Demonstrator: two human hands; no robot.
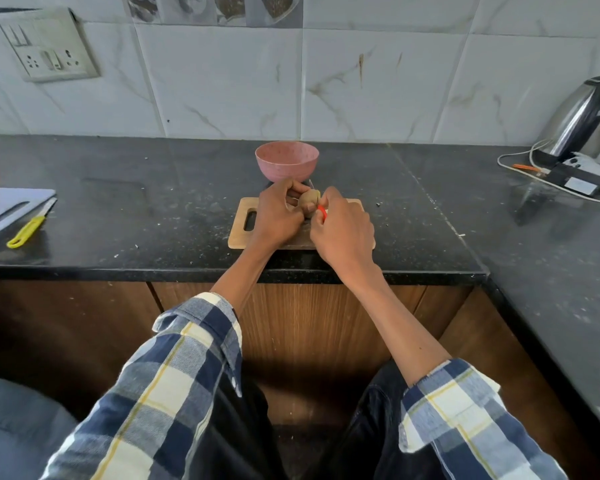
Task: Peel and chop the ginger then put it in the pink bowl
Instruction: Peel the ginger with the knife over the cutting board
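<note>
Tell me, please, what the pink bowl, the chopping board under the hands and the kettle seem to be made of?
pink bowl: probably matte plastic, faintly speckled, no glare. chopping board: looks like wood, tan with visible grain, unglossed. kettle: apparently polished steel, mirror-like reflections, with dark trim.

Single head view, high above counter (187,202) front edge, facing forward and down toward tiled wall (378,81), wide angle, hands close at centre
</note>
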